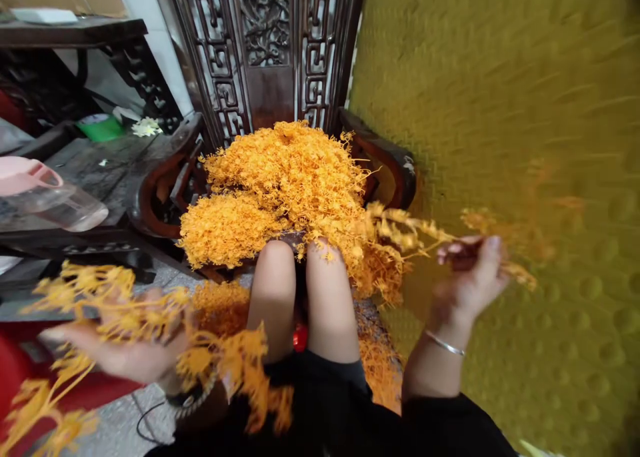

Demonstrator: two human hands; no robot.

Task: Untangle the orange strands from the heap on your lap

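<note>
A big heap of orange artificial flower sprigs (280,184) lies on the seat of a carved dark wooden chair (270,50) in front of my knees (300,297). My left hand (120,350), blurred by motion, is at the lower left with a bunch of orange sprigs (100,297) lying across its fingers. My right hand (470,284) is raised at the right, fingers pinched on a dark stem of an orange sprig (400,227) that reaches back toward the heap. A thin bracelet circles my right wrist.
A large yellow-green textured sheet (525,144) fills the right side. At the left, a dark wooden table (100,170) carries a clear jug with a pink lid (45,194) and a green dish (100,127). More orange sprigs (220,304) lie on the floor.
</note>
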